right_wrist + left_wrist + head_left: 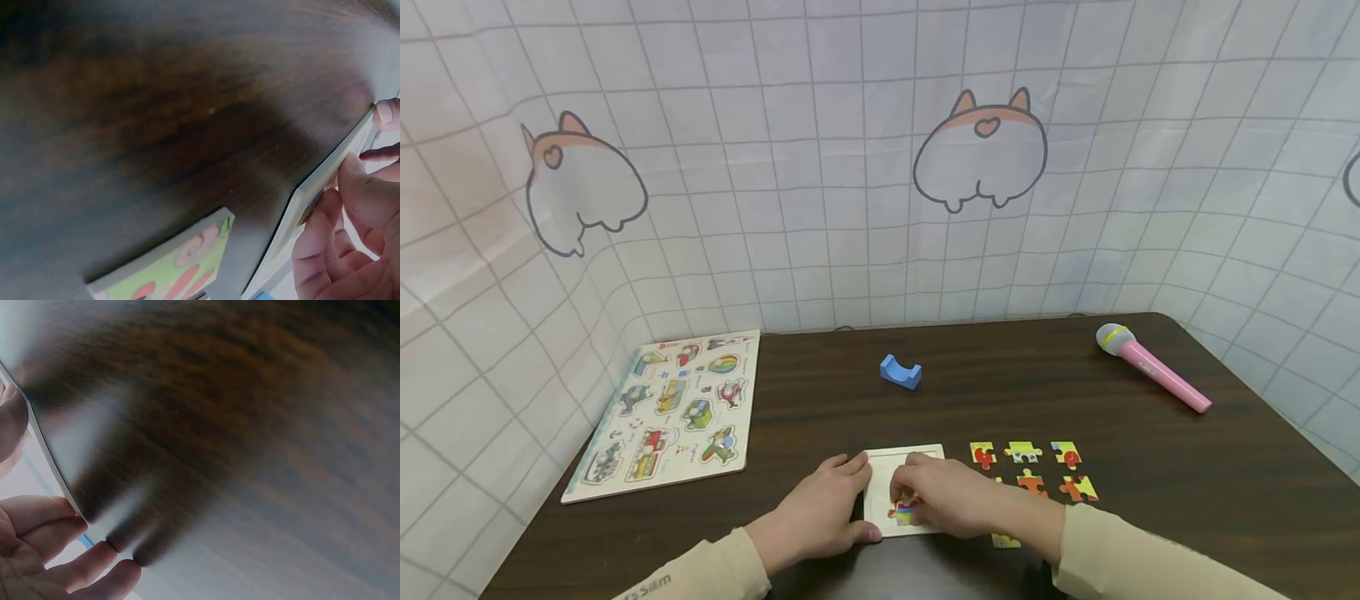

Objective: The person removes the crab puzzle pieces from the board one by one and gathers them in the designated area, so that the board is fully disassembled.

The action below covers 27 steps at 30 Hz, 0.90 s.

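A small white square puzzle board lies on the dark table between both hands. My left hand rests along its left edge, fingers extended and thumb near the lower left corner; the left wrist view shows the fingertips touching the tabletop beside it. Over the board, my right hand pinches a rainbow-coloured jigsaw piece between thumb and fingers, down at the board's surface. The fingers hide part of that piece. To the right are several loose yellow and red jigsaw pieces, some behind my right forearm.
A larger picture board with vehicle shapes lies at the left. Behind the puzzle is a blue curved block. A pink toy microphone lies at the back right. A white gridded curtain surrounds the table's back and sides.
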### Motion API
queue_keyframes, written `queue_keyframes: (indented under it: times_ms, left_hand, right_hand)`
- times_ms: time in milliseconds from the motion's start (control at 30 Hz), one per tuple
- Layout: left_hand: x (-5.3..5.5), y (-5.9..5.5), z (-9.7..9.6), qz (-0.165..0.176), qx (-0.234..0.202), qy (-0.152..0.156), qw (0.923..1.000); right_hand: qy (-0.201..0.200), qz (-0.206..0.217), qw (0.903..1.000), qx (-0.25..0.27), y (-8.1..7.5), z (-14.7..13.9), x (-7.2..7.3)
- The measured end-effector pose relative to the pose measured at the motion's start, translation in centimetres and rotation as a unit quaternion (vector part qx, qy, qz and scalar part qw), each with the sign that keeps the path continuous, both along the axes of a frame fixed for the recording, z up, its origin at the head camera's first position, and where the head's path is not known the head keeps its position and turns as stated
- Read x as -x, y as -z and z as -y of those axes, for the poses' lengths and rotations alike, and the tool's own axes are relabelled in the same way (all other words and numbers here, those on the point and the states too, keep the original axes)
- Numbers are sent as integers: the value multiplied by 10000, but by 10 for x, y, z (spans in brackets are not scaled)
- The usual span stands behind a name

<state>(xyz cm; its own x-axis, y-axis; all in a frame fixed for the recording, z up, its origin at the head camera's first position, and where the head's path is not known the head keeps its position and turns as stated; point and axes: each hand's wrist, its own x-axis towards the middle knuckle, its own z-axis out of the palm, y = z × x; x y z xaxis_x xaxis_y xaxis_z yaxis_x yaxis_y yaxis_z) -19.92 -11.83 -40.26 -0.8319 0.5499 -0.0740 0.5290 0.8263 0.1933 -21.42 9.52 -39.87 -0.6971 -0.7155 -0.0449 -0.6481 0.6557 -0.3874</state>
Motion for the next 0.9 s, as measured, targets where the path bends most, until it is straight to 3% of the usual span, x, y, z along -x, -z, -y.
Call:
queue_keyframes:
  times_ms: [400, 533, 700, 900]
  left_hand:
    - [-1, -1, -1, 71, -1, -7, 10000]
    - [0, -1, -1, 29, -8, 35, 10000]
    - [0, -2, -1, 20, -34, 46, 10000]
    - [0, -2, -1, 124, -27, -25, 9999]
  right_hand:
    - [134, 287, 9995, 46, 0, -1, 1]
    - [84, 701, 9968, 381, -1, -5, 5]
    - [32, 1403, 9860, 899, 0, -9, 10]
    - [0, 1511, 9813, 1195, -1, -13, 11]
